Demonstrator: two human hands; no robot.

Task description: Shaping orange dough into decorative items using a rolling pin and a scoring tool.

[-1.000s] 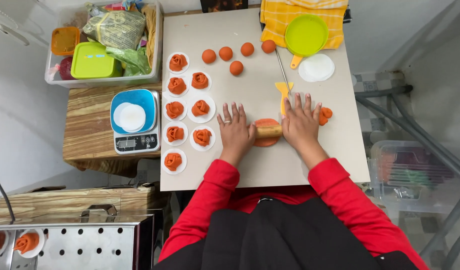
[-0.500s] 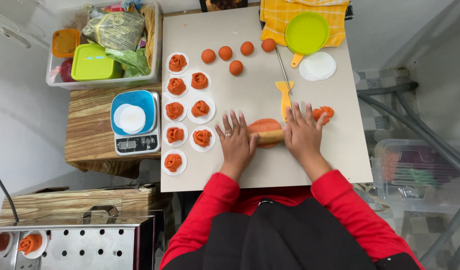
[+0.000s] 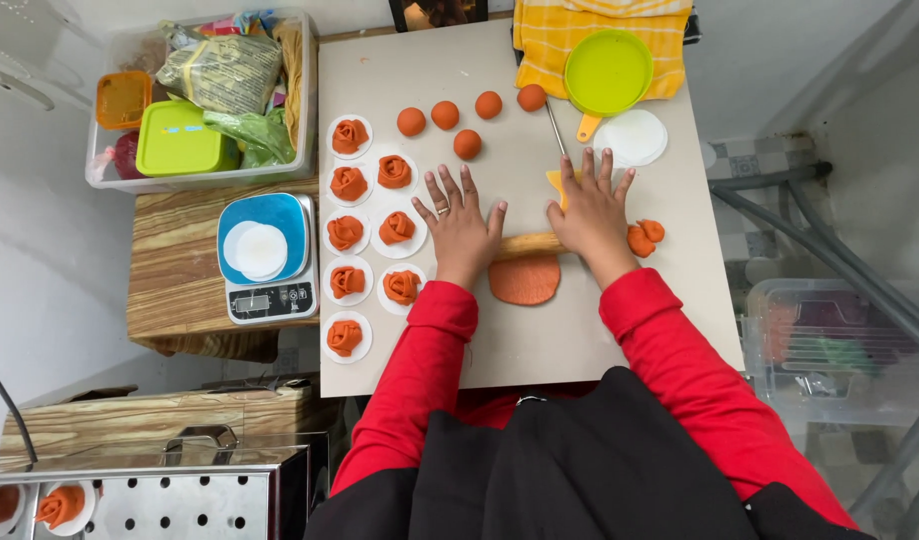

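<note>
A wooden rolling pin (image 3: 528, 245) lies across a flattened orange dough disc (image 3: 525, 281) on the pale table (image 3: 620, 330). My left hand (image 3: 460, 225) presses flat on the pin's left end, fingers spread. On the pin's right end rests my right hand (image 3: 592, 207), also flat with fingers apart. Several orange dough balls (image 3: 467, 112) lie beyond my hands. Rose-shaped orange dough pieces (image 3: 380, 225) on round white papers fill the table's left side. A small shaped dough piece (image 3: 643, 237) lies right of my right hand.
A green lid (image 3: 609, 71) with an orange-handled tool sits on a yellow cloth (image 3: 540, 35), white paper rounds (image 3: 631, 137) beside it. A blue kitchen scale (image 3: 265, 255) stands on a wooden stool. A clear bin (image 3: 205, 95) holds packets. A metal steamer (image 3: 130, 505) is lower left.
Both hands have pushed the rolling pin away from me, up the table. The orange dough disc now shows on the near side of the pin, flatter and wider.
</note>
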